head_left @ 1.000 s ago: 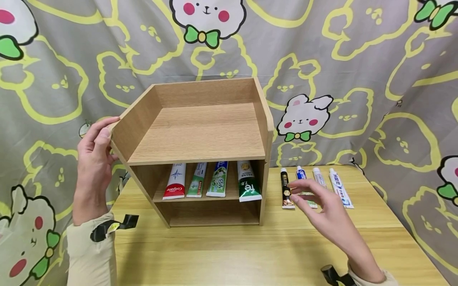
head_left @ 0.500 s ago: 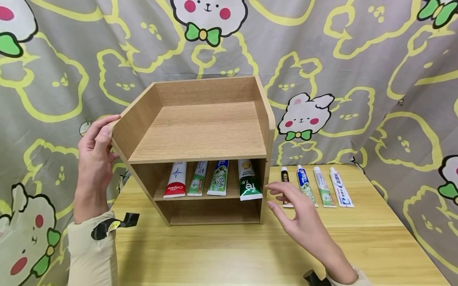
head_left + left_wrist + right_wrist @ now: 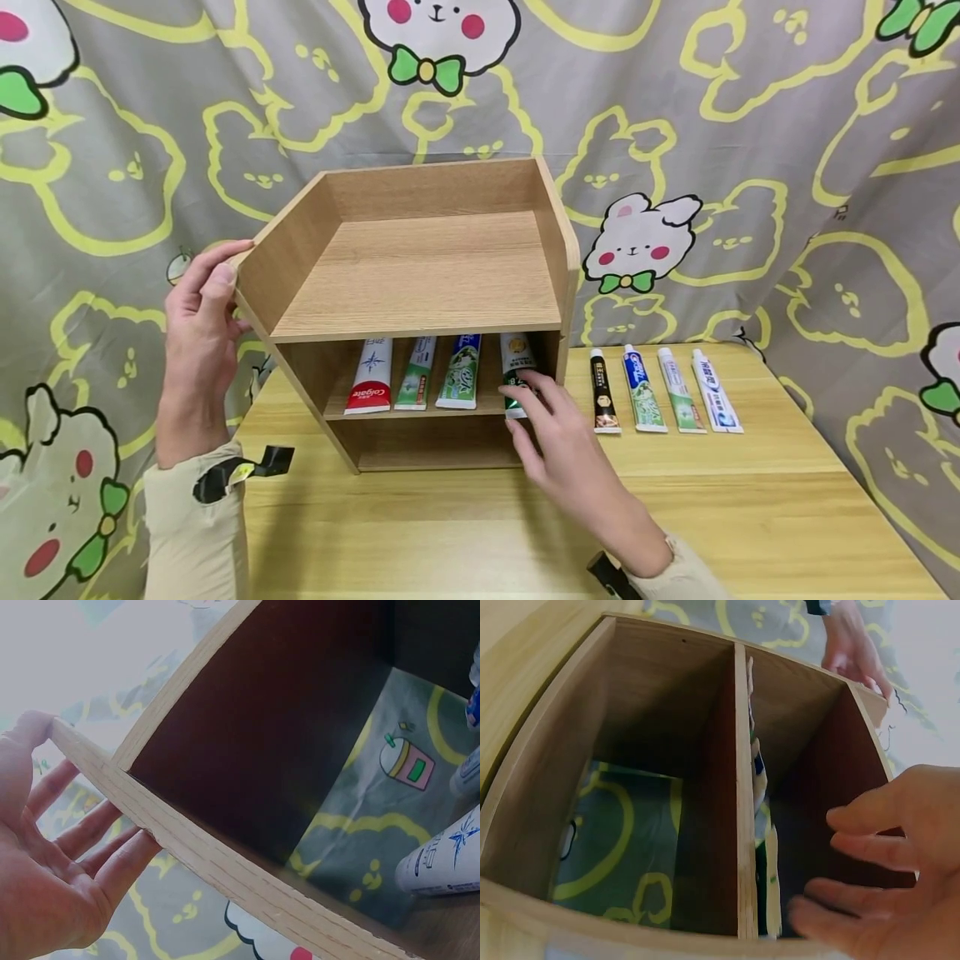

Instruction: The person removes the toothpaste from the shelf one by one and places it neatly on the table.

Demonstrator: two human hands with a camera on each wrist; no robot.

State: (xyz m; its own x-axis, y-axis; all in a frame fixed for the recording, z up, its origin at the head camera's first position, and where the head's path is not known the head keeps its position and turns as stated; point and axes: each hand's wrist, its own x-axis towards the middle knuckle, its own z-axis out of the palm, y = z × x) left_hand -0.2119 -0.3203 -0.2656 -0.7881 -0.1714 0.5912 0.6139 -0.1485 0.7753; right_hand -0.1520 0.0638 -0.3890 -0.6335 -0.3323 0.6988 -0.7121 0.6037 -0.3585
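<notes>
A wooden shelf unit [image 3: 420, 329] stands tilted in the head view. My left hand [image 3: 201, 321] grips its left side panel near the top front edge; in the left wrist view, the side panel [image 3: 225, 862] runs between thumb and fingers. On the middle shelf lie a red and white Colgate toothpaste tube [image 3: 370, 375], a green and white tube [image 3: 416, 375], a blue and green tube [image 3: 460, 375] and a dark green tube [image 3: 517, 350]. My right hand [image 3: 566, 454], fingers loosely bent and apart, reaches in front of the dark green tube and partly hides it.
Several more toothpaste tubes lie in a row on the table to the right: a black one [image 3: 603, 392], a blue and green one [image 3: 642, 392], a pale green one [image 3: 682, 392] and a white one [image 3: 716, 392]. A patterned curtain [image 3: 750, 125] hangs behind the wooden table [image 3: 420, 533].
My right hand has moved left from over the tubes on the table to the dark green tube in the shelf. The left hand keeps its place on the panel.
</notes>
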